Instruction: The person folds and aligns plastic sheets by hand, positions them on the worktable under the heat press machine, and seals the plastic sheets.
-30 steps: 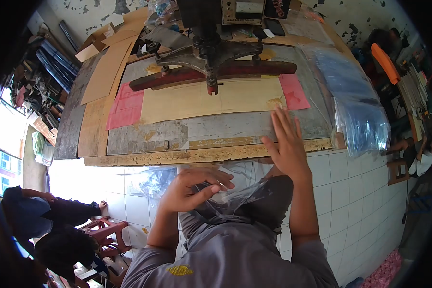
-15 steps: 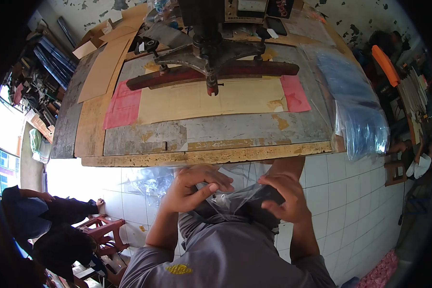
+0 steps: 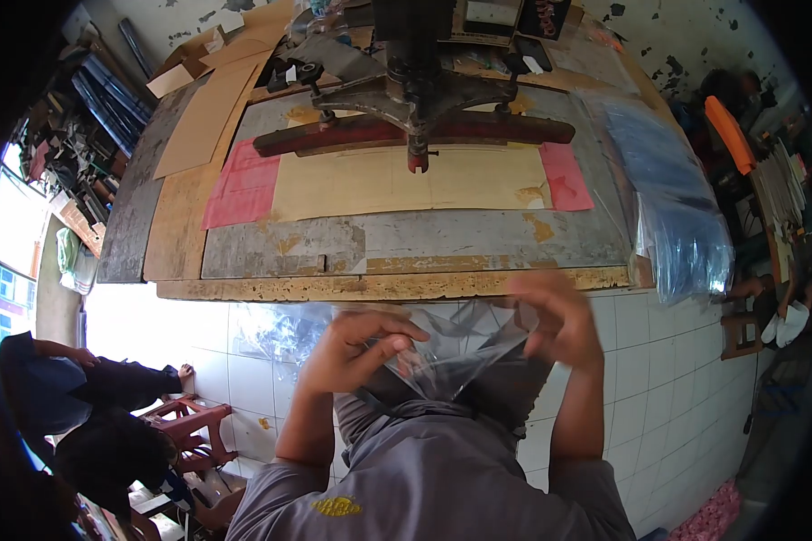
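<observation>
"Why is the plastic (image 3: 467,350) over the lap (image 3: 503,398), lower centre?"
"Probably so the legs bear its slack, just below the table (image 3: 388,288) edge."
"And the grips?"
"The left hand (image 3: 347,350) seems to pinch it between thumb and fingers, perhaps to steady it. The right hand (image 3: 564,323) is blurred; I can't tell whether it grips."
"Where's the plastic from there?"
"Right of the left fingertips, slack and creased, between both hands."

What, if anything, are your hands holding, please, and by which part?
The left hand holds thin, clear plastic film by its left side; the right hand is blurred at the film's right side, so its hold cannot be told.
</observation>
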A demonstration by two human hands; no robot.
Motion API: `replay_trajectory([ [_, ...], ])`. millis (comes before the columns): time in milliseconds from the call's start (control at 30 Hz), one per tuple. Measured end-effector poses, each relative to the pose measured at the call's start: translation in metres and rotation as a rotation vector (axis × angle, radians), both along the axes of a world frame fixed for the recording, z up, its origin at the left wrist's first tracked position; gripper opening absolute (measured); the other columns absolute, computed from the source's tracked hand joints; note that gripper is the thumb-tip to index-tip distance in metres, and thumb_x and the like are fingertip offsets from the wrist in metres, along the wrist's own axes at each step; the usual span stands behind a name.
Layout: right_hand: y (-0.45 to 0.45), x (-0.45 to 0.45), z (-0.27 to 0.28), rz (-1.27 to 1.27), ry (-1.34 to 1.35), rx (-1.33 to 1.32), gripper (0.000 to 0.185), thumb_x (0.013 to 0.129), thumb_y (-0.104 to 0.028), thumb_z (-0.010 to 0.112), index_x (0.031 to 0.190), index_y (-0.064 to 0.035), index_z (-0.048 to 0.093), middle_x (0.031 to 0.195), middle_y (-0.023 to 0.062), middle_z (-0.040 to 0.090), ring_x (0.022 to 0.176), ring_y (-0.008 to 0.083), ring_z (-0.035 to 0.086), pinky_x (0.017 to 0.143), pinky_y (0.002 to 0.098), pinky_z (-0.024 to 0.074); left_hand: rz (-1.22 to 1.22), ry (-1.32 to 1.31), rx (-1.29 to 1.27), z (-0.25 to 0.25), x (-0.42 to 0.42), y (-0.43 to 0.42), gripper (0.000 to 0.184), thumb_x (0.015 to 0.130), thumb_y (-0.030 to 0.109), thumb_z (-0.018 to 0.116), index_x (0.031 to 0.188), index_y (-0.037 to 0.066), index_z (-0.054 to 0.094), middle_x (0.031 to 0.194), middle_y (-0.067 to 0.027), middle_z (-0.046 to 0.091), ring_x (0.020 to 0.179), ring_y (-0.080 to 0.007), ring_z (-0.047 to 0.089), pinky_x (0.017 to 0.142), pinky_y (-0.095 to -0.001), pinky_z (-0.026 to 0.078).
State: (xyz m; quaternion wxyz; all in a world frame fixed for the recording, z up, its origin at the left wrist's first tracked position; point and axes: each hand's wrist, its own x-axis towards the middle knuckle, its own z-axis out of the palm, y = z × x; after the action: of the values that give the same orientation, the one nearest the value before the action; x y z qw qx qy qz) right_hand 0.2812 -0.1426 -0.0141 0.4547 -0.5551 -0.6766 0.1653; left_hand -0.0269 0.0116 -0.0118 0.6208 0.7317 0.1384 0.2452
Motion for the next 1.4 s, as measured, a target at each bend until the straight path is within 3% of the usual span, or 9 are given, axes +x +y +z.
replay_trajectory([
  [100,0.050,0.027,0.000,-0.386,-0.228,0.022,0.025,0.103,-0.013,0.065,0.121,0.0023,0.072,0.123,0.0153,0.072,0.113,0.0348,0.068,0.103,0.0430,0.0508,-0.015,0.031,-0.019,-0.003,-0.002,-0.002,0.014,0.103,0.009,0.069,0.109,-0.001,0.077,0.100,-0.0119,0.079,0.077,-0.0205,0.078,0.080,-0.0340,0.058],
  [400,0.095,0.048,-0.035,-0.614,-0.455,0.036,0.022,0.103,-0.007,0.062,0.120,0.0023,0.071,0.116,0.0152,0.070,0.115,0.0375,0.064,0.104,0.0455,0.0502,-0.087,-0.075,0.178,-0.008,-0.006,-0.002,0.011,0.105,0.012,0.065,0.101,0.006,0.072,0.105,-0.0081,0.080,0.115,-0.0268,0.073,0.109,-0.0465,0.044],
  [633,0.060,0.017,0.011,-0.427,-0.421,-0.270,0.021,0.104,-0.016,0.064,0.118,-0.0026,0.074,0.121,0.0130,0.070,0.126,0.0377,0.060,0.109,0.0474,0.0466,-0.124,-0.256,-0.182,-0.022,0.001,-0.010,0.013,0.110,0.015,0.060,0.112,0.003,0.064,0.100,-0.0088,0.080,0.126,-0.0294,0.070,0.123,-0.0515,0.031],
  [767,0.021,-0.022,0.019,0.009,-0.381,-0.074,0.050,0.098,-0.043,0.075,0.132,-0.0068,0.070,0.135,0.0101,0.068,0.137,0.0364,0.055,0.114,0.0548,0.0418,-0.180,-0.289,-0.482,-0.028,0.005,-0.017,0.017,0.112,0.009,0.054,0.125,-0.002,0.058,0.100,-0.0122,0.079,0.122,-0.0274,0.071,0.114,-0.0460,0.044],
  [867,-0.001,-0.069,0.023,0.205,0.062,-0.138,0.080,0.088,-0.054,0.083,0.147,-0.0055,0.059,0.143,0.0138,0.064,0.143,0.0351,0.052,0.116,0.0513,0.0410,-0.143,-0.148,-0.485,-0.029,0.007,-0.021,0.016,0.110,0.007,0.057,0.122,-0.002,0.063,0.103,-0.0111,0.078,0.113,-0.0272,0.073,0.102,-0.0415,0.052],
  [967,-0.011,-0.084,0.006,0.101,0.037,-0.146,0.093,0.082,-0.045,0.090,0.155,-0.0041,0.050,0.146,0.0175,0.062,0.142,0.0345,0.054,0.118,0.0485,0.0408,-0.068,-0.171,0.276,-0.011,0.019,-0.008,0.015,0.106,0.006,0.064,0.117,-0.001,0.070,0.097,-0.0131,0.079,0.089,-0.0249,0.076,0.085,-0.0414,0.058],
  [1100,-0.016,-0.073,-0.005,0.088,0.160,-0.281,0.086,0.080,-0.022,0.090,0.154,-0.0043,0.051,0.146,0.0165,0.062,0.137,0.0337,0.059,0.116,0.0464,0.0429,-0.039,-0.032,0.351,-0.001,0.020,-0.001,0.016,0.098,0.007,0.074,0.113,0.002,0.076,0.097,-0.0088,0.080,0.092,-0.0230,0.077,0.087,-0.0375,0.056],
  [1200,-0.019,-0.063,0.000,0.096,0.117,-0.341,0.084,0.082,-0.025,0.090,0.154,-0.0042,0.052,0.145,0.0167,0.063,0.138,0.0330,0.058,0.116,0.0461,0.0437,0.049,0.068,0.111,0.011,0.020,-0.007,0.018,0.095,0.008,0.077,0.113,0.004,0.077,0.097,-0.0085,0.080,0.092,-0.0254,0.078,0.089,-0.0376,0.056],
  [1400,-0.006,-0.080,0.019,-0.047,0.237,-0.079,0.068,0.084,-0.027,0.092,0.141,-0.0026,0.064,0.132,0.0150,0.071,0.125,0.0289,0.067,0.108,0.0419,0.0515,0.047,-0.012,0.395,0.011,0.035,-0.014,0.021,0.094,0.008,0.075,0.115,0.007,0.075,0.098,-0.0054,0.080,0.093,-0.0289,0.074,0.090,-0.0404,0.055],
])
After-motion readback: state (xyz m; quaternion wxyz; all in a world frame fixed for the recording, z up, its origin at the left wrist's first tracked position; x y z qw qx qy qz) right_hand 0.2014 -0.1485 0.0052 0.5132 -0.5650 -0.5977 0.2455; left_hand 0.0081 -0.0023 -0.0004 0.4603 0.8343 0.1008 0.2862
